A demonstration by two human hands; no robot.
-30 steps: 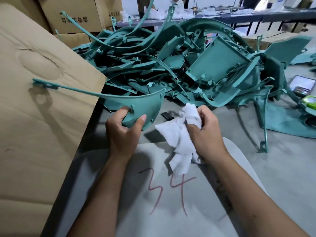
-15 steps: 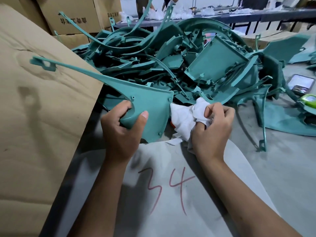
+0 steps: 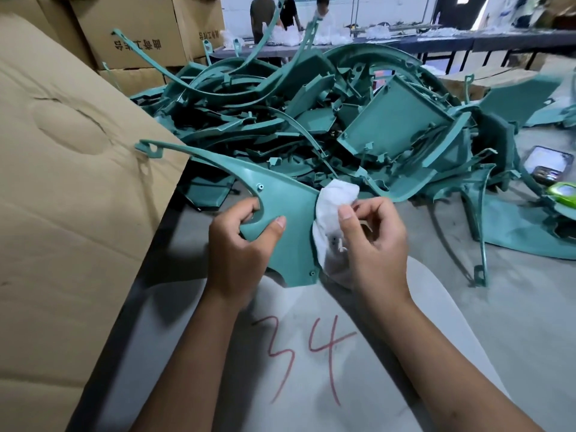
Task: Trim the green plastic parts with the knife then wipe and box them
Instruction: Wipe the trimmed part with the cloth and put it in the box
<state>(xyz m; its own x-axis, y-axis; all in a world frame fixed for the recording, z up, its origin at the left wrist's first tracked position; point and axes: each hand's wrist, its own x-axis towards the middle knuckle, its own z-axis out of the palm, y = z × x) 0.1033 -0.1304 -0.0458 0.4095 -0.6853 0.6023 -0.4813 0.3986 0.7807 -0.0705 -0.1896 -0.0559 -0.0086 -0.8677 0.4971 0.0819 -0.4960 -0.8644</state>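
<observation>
Two hands busy | left hand (image 3: 237, 244) fingers (image 3: 279, 222) curl round the green fender panel (image 3: 290, 213), propping it upright for wiping | right hand (image 3: 371, 241) pinches a white cloth (image 3: 335, 199) against its edge | untrimmed pile (image 3: 327, 120) behind on desk (image 3: 514, 307) | carton flap (image 3: 62, 182) left, likely for boxing.

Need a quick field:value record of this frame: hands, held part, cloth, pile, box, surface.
left hand: left hand grips the lower left corner of the green part, thumb on its face
right hand: right hand pinches the white cloth against the part's right edge
held part: flat panel with a long thin arm reaching left over the cardboard box
pile: green parts pile behind the hands
surface: grey sheet marked 34 in red
knife: not identifiable
stage: wiping
</observation>
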